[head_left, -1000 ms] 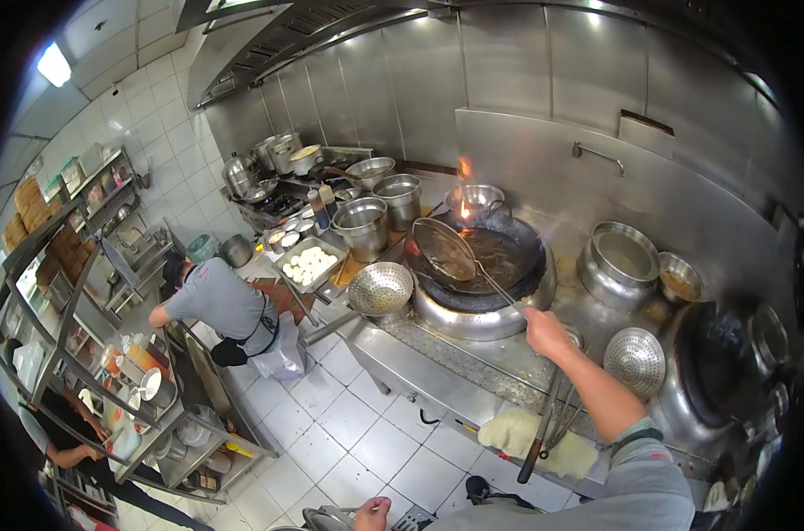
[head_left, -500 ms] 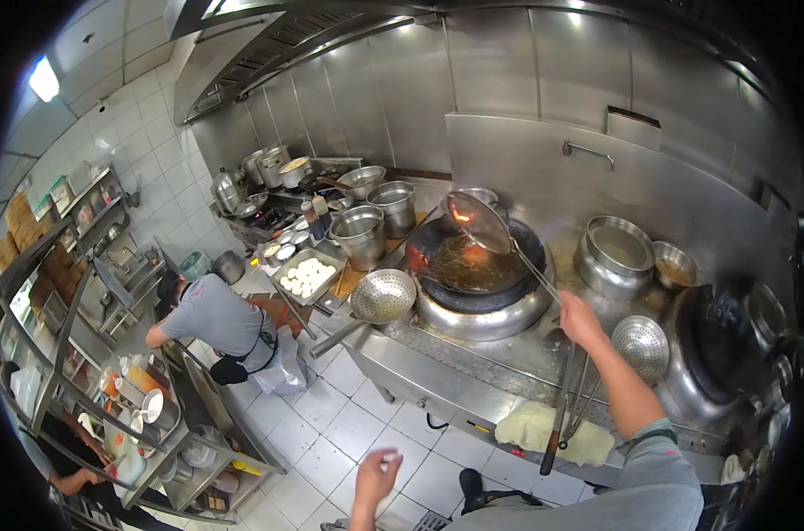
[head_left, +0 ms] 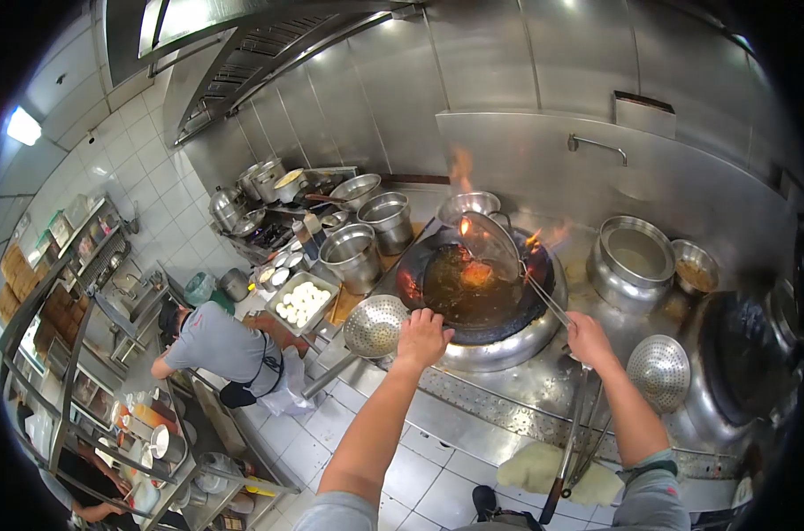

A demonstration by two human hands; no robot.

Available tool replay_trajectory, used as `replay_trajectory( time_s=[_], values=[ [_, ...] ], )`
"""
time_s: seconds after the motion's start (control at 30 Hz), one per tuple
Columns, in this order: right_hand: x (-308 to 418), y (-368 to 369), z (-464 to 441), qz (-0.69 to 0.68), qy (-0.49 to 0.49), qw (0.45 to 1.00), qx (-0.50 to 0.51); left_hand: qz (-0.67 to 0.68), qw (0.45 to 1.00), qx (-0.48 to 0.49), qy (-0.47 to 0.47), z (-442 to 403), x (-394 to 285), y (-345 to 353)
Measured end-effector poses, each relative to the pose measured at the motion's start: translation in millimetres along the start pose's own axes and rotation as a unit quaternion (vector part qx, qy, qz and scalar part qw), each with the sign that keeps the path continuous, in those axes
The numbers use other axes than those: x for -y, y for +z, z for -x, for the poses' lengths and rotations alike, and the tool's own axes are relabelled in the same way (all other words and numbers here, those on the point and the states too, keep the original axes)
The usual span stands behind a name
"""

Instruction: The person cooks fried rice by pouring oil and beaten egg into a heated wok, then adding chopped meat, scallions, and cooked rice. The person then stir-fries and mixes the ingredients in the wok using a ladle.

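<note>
My right hand (head_left: 588, 339) is closed round the handle of a round wire strainer (head_left: 492, 243). The strainer is tilted over a large wok (head_left: 474, 292) of dark liquid, with flames at the wok's back edge and an orange glow in the liquid. My left hand (head_left: 424, 338) is stretched out at the wok's front left rim, beside a perforated ladle (head_left: 375, 327). Its fingers look spread, palm down, with nothing held. Whether it touches the rim is hard to tell.
Metal pots (head_left: 350, 257) and a tray of pale round pieces (head_left: 303, 302) stand left of the wok. Another perforated ladle (head_left: 658, 373), a lidless pot (head_left: 632, 263) and a second wok are at right. A co-worker (head_left: 225, 350) bends over a counter at left.
My left hand has risen from low over the floor to the wok's front left. The strainer was lifted and tilted at the wok's back right. Flames now show behind the wok.
</note>
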State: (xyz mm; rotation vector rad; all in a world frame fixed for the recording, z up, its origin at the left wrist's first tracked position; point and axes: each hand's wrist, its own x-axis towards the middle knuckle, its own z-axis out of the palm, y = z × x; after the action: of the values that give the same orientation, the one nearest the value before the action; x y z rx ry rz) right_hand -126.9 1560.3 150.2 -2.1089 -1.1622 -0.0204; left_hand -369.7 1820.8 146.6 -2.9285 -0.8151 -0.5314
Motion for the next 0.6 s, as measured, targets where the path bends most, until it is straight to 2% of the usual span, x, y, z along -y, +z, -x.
replay_trajectory(
  time_s=[0.03, 0.07, 0.17, 0.43, 0.6],
  values=[
    [-0.6, -4.1, -3.0, -0.007, 0.009, 1.000, 0.010, -0.015, 0.998, 0.063, -0.006, -9.6, 4.8, 2.9],
    [-2.4, -5.7, -3.9, -0.013, 0.019, 0.999, 0.023, -0.004, 0.997, 0.076, -0.021, -14.9, 5.7, 1.3],
    [-7.6, -6.5, -2.5, -0.002, 0.001, 1.000, -0.025, -0.031, 0.994, 0.098, -0.030, -23.3, 11.8, 8.8],
    [6.1, -21.9, -4.3, 0.034, 0.025, 0.998, -0.046, -0.059, 0.996, 0.067, -0.011, -21.5, 18.7, 24.3],
    [10.9, -21.7, -3.8, 0.056, 0.030, 0.998, -0.024, -0.060, 0.997, 0.042, -0.015, -19.0, 10.5, 25.3]
  ],
)
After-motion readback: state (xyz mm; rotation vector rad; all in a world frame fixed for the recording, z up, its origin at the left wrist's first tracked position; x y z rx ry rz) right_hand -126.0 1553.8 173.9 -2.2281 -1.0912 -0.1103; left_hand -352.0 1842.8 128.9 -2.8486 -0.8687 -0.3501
